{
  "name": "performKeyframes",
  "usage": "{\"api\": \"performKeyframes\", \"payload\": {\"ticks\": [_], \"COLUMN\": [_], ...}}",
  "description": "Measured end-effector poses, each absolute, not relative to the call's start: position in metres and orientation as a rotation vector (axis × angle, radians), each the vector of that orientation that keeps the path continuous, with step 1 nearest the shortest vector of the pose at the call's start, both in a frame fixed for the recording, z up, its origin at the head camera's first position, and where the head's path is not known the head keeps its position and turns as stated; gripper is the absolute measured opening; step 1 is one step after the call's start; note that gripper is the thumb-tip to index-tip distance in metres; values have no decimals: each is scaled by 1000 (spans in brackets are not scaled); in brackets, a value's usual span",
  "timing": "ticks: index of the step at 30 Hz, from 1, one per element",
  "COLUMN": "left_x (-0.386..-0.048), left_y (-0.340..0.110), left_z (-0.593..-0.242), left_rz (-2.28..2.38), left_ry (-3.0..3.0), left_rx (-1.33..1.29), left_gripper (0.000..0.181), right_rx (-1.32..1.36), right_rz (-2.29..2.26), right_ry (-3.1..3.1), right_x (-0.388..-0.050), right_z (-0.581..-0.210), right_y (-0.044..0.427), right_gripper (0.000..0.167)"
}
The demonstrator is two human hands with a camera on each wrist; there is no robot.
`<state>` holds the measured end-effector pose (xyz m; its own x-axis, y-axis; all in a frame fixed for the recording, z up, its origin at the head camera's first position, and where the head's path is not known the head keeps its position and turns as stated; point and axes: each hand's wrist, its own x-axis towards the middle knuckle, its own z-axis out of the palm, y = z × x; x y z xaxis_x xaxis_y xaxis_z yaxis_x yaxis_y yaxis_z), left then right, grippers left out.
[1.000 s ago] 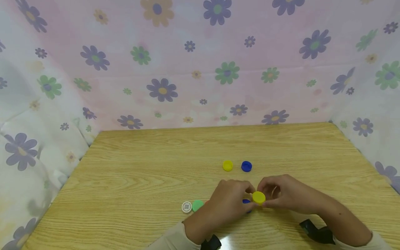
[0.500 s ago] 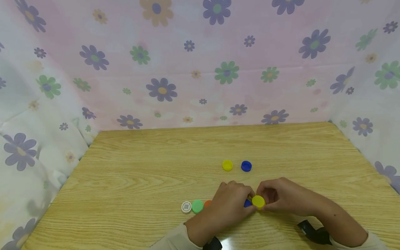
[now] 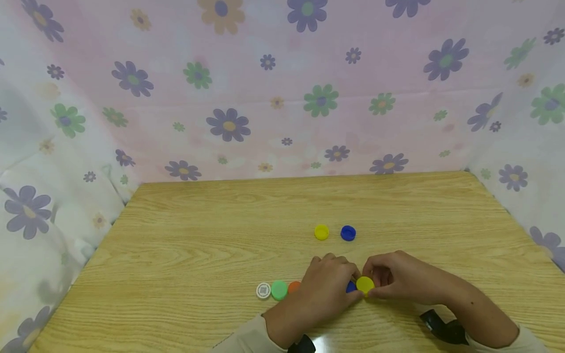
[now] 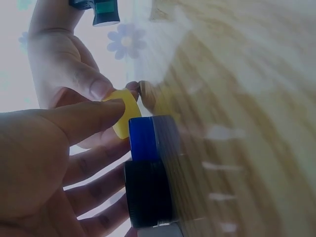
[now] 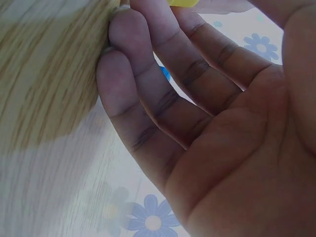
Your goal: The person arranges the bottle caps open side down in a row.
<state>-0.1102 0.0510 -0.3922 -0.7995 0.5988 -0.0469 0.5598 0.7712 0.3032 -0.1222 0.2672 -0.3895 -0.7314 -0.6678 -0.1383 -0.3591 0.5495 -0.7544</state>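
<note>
A yellow bottle cap [image 3: 365, 285] is pinched between both hands at the right end of a row of caps. My left hand [image 3: 328, 284] holds its left side with thumb and finger; my right hand [image 3: 397, 274] grips its right side. In the left wrist view the yellow cap [image 4: 127, 112] tilts beside a blue cap [image 4: 143, 138], with a black cap [image 4: 148, 192] following in the row. The head view also shows the blue cap [image 3: 350, 287], an orange cap [image 3: 294, 288], a green cap [image 3: 279, 290] and a white cap [image 3: 263, 291]. My left hand hides the row's middle.
Farther back on the wooden table [image 3: 198, 235] lie another yellow cap [image 3: 321, 232] and another blue cap [image 3: 348, 233], both hollow side up. Flowered cloth [image 3: 265, 88] encloses the back and sides. Black wrist devices [image 3: 443, 327] sit under the forearms.
Both hands have brought the yellow cap slightly down and nearer, against the blue cap's end of the row. Over the last half second they have barely moved.
</note>
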Motion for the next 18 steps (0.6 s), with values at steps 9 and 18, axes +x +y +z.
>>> {"api": "performKeyframes", "payload": {"ticks": [9,18], "left_x": [-109,-108], "left_y": [51,51], "left_z": [-394,-393], "left_rz": [400,382], "left_ry": [2845,2853], "left_rx": [947,949], "left_gripper": [22,22], "right_rx": [-842,-822], "right_rz": [-990,-975], "right_ry": [2389,2405], "right_x": [-122,-122], "right_z": [-392,-394], "right_y": [264,262], "right_gripper": [26,27]}}
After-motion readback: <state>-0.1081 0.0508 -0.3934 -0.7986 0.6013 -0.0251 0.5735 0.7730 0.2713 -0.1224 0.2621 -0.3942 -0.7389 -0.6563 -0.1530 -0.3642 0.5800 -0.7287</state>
